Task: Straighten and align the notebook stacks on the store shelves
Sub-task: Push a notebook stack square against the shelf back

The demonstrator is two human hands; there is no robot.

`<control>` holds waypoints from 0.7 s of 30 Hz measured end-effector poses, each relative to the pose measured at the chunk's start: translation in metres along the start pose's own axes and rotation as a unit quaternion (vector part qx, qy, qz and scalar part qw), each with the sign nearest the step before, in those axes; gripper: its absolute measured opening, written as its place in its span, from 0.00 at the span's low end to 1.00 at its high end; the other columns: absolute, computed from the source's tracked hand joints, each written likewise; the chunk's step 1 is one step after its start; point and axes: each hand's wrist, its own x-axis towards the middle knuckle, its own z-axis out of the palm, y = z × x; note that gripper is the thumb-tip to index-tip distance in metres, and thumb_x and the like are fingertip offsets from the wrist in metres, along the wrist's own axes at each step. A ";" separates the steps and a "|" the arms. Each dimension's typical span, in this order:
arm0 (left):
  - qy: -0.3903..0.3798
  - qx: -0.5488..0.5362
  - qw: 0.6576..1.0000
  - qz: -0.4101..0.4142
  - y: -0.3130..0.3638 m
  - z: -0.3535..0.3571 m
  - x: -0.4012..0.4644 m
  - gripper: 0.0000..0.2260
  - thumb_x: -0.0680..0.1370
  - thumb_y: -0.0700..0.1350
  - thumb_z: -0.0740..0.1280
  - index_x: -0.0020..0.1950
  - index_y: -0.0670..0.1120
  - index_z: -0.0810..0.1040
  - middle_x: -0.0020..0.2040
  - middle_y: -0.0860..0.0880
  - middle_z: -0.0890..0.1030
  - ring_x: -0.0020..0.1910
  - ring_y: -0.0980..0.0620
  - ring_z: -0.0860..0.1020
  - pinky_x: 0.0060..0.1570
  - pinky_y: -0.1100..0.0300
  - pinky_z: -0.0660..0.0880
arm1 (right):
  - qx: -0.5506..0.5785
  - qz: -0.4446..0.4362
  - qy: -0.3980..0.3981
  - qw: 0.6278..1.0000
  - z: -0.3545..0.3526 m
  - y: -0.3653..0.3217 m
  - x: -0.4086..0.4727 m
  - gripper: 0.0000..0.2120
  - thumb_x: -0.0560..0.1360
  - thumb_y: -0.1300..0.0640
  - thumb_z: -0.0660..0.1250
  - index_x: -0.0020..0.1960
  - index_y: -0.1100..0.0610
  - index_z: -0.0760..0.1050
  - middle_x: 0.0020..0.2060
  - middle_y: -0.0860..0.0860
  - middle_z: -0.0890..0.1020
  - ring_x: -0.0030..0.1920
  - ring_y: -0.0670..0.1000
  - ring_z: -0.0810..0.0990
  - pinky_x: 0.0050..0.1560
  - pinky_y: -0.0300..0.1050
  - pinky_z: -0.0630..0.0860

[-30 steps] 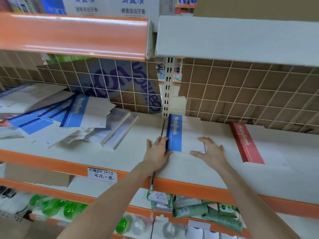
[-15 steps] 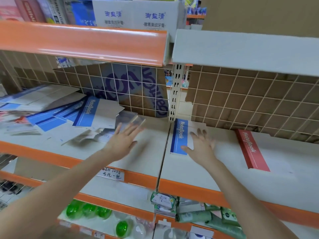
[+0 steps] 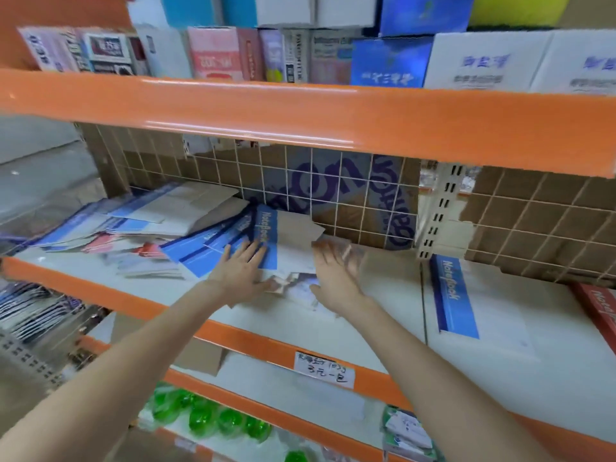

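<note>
On the shelf [image 3: 373, 315], both hands flank the slewed notebooks [image 3: 213, 241].
Left hand [image 3: 241, 271], fingers flat on them; right hand [image 3: 335, 273] open, just right; spines run diagonally.

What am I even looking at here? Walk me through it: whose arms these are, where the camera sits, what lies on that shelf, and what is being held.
There is no machine: a person wears a camera on the head, so you see their own two bare arms reaching forward. The left hand lies flat, fingers straight, on a messy fan of blue-striped notebooks on the white shelf. The right hand is open beside it, over small loose packets too blurred to identify. Neither hand grips anything. To the right a tidy blue notebook stack lies flat, with a red notebook at the edge.
</note>
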 end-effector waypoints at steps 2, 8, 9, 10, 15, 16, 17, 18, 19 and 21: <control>0.013 -0.002 1.000 0.010 -0.001 0.005 -0.002 0.35 0.78 0.65 0.49 0.78 0.47 0.44 0.78 0.48 0.45 0.77 0.50 0.45 0.72 0.46 0.40 | -0.013 0.007 -0.008 1.000 0.009 -0.012 0.013 0.37 0.77 0.58 0.62 0.77 0.58 0.43 0.77 0.54 0.48 0.76 0.52 0.48 0.73 0.63 0.44; 0.064 0.055 0.996 0.034 0.003 0.009 -0.008 0.28 0.82 0.58 0.48 0.77 0.45 0.49 0.77 0.47 0.53 0.76 0.48 0.52 0.72 0.44 0.41 | -0.026 0.025 0.010 0.999 0.026 -0.027 0.019 0.32 0.78 0.61 0.58 0.78 0.51 0.49 0.77 0.49 0.55 0.76 0.49 0.52 0.70 0.65 0.35; 0.077 0.065 0.994 0.036 0.004 0.009 -0.009 0.27 0.82 0.57 0.48 0.77 0.45 0.51 0.77 0.47 0.54 0.75 0.48 0.53 0.72 0.43 0.41 | -0.041 0.024 0.021 0.999 0.026 -0.027 0.017 0.31 0.78 0.62 0.58 0.77 0.50 0.50 0.76 0.49 0.57 0.76 0.49 0.53 0.70 0.65 0.34; 0.089 0.071 0.993 0.039 0.005 0.009 -0.011 0.26 0.82 0.57 0.48 0.76 0.45 0.52 0.77 0.47 0.55 0.74 0.48 0.54 0.72 0.43 0.42 | -0.049 0.024 0.032 0.998 0.026 -0.025 0.015 0.31 0.78 0.62 0.58 0.77 0.49 0.52 0.76 0.49 0.59 0.76 0.49 0.53 0.70 0.65 0.34; 0.135 0.052 0.986 0.084 0.022 0.005 -0.017 0.22 0.83 0.51 0.49 0.76 0.45 0.52 0.76 0.47 0.56 0.74 0.47 0.54 0.72 0.44 0.43 | -0.036 0.027 0.105 0.993 0.014 -0.013 -0.004 0.29 0.76 0.64 0.60 0.74 0.49 0.62 0.73 0.50 0.66 0.75 0.50 0.57 0.66 0.57 0.24; 0.144 0.052 0.983 0.099 0.027 0.003 -0.016 0.22 0.83 0.48 0.51 0.76 0.46 0.52 0.76 0.47 0.56 0.75 0.48 0.54 0.72 0.45 0.44 | -0.040 0.022 0.124 0.991 0.011 -0.008 -0.009 0.28 0.75 0.64 0.60 0.73 0.50 0.63 0.72 0.50 0.67 0.75 0.50 0.57 0.63 0.56 0.20; 0.153 0.051 0.980 0.114 0.033 0.001 -0.015 0.23 0.83 0.45 0.53 0.77 0.46 0.51 0.76 0.48 0.56 0.74 0.49 0.54 0.72 0.46 0.44 | -0.042 0.017 0.150 0.988 0.007 -0.003 -0.015 0.26 0.75 0.65 0.61 0.72 0.51 0.66 0.70 0.51 0.70 0.74 0.50 0.59 0.61 0.55 0.18; 0.165 0.051 0.976 0.131 0.039 -0.002 -0.014 0.24 0.82 0.42 0.54 0.77 0.46 0.51 0.76 0.48 0.57 0.74 0.49 0.54 0.73 0.47 0.44 | -0.042 0.014 0.177 0.983 0.004 0.003 -0.022 0.25 0.74 0.66 0.61 0.70 0.52 0.70 0.68 0.53 0.73 0.74 0.52 0.62 0.62 0.55 0.17; 0.179 0.050 0.972 0.147 0.046 -0.006 -0.012 0.26 0.80 0.40 0.55 0.77 0.47 0.50 0.76 0.49 0.57 0.74 0.50 0.55 0.73 0.48 0.44 | -0.040 0.017 0.201 0.979 -0.001 0.009 -0.030 0.24 0.73 0.67 0.62 0.67 0.54 0.73 0.65 0.55 0.76 0.72 0.55 0.65 0.65 0.58 0.21; 0.200 0.039 0.963 0.178 0.065 -0.014 -0.009 0.29 0.78 0.37 0.57 0.77 0.48 0.50 0.76 0.50 0.58 0.74 0.51 0.56 0.72 0.51 0.45 | -0.047 0.037 0.251 0.966 -0.010 0.023 -0.048 0.22 0.67 0.69 0.64 0.59 0.56 0.79 0.58 0.56 0.81 0.66 0.58 0.74 0.67 0.67 0.38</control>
